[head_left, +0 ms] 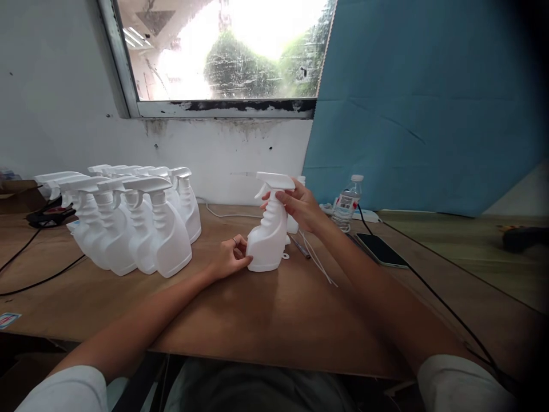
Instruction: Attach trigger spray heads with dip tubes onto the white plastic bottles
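Note:
A white spray bottle [268, 240] stands upright on the brown table in front of me, its trigger head pointing left. My right hand [298, 203] grips it at the neck, just under the spray head, with the fingers partly hidden behind it. Low on the bottle's left side, my left hand [231, 256] rests on the table, its curled fingers and thumb closed against the base. Some small white parts [286, 256] lie behind the bottle, partly covered by it. Thin white tubes [318, 260] lie to the right, beside a pen-like object [300, 247].
Several white spray bottles [171, 240] stand in a group at the left. A clear water bottle [346, 203] and a phone [381, 250] are at the right, with a black cable [446, 300] running past. A black object [51, 213] with cables sits far left. The wall and window are behind.

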The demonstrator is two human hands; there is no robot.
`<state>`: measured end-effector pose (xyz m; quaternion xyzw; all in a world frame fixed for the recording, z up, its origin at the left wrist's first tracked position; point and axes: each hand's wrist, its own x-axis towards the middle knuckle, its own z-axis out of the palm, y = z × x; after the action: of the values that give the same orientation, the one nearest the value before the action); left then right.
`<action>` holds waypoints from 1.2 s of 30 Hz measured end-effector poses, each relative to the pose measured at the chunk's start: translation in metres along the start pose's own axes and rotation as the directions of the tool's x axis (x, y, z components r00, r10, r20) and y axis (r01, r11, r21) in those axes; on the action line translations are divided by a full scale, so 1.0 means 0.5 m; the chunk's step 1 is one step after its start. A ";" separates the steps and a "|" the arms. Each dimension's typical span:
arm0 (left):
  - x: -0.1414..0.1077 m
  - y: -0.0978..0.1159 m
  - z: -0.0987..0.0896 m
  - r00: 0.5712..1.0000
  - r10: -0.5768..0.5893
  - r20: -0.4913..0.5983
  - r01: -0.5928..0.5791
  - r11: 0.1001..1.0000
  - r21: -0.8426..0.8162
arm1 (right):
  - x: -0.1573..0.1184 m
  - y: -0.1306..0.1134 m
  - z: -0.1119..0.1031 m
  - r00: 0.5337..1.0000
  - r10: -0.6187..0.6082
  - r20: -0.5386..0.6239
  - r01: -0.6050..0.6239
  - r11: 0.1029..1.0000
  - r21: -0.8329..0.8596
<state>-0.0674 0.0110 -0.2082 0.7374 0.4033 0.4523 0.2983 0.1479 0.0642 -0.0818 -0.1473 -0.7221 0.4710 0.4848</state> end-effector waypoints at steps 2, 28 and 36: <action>0.008 0.009 -0.007 0.999 0.032 0.011 -0.032 0.999 -0.007 | -0.002 -0.003 0.006 1.000 -0.004 0.005 0.004 1.000 0.023; 0.167 0.311 -0.115 0.947 0.313 -0.075 -0.285 0.923 0.258 | -0.017 0.043 0.063 0.994 -0.017 -0.109 0.040 0.977 0.210; 0.158 0.319 -0.114 0.950 0.308 -0.052 -0.284 0.922 0.264 | -0.022 0.029 0.084 0.980 -0.037 -0.195 0.049 0.997 0.060</action>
<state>-0.0464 0.0044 -0.0228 0.8002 0.3550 0.4705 0.1108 0.1146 0.0416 -0.1035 -0.1610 -0.6589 0.4670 0.5674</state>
